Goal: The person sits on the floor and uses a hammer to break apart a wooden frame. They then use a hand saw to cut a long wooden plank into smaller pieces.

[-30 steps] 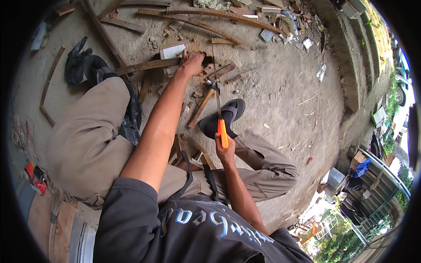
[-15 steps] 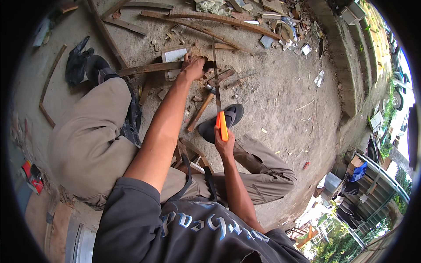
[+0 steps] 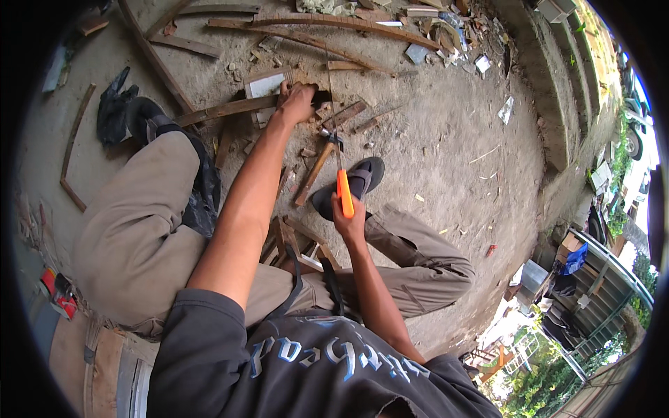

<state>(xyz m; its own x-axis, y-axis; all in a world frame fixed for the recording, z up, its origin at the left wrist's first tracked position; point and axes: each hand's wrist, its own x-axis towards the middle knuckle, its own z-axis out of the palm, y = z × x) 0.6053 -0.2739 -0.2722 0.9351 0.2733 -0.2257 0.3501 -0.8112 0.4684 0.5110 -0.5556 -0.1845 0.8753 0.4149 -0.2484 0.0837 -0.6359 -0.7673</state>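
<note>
My left hand [image 3: 297,102] presses on a long wooden strip [image 3: 230,110], its fingers closed over it near the right end. Under the strip lies a block with a pale top [image 3: 266,86]. My right hand [image 3: 348,221] grips the orange handle of a handsaw [image 3: 345,195]. Its thin blade points away from me, nearly edge-on, and passes the strip's end just right of my left hand. Whether the blade touches the wood, I cannot tell. A hammer [image 3: 315,171] with a wooden handle lies on the ground left of the saw, its head close to the blade.
My sandalled foot [image 3: 366,174] is beside the saw handle. Loose wood strips [image 3: 313,43] and scrap [image 3: 446,42] litter the far ground. A black plastic bag [image 3: 111,104] lies at the left. Wood offcuts [image 3: 286,233] sit between my legs. Concrete steps [image 3: 536,90] rise at the right.
The view has shifted slightly. The saw blade looks thinner and its tip appears a little farther forward. My left hand stays on the wooden strip.
</note>
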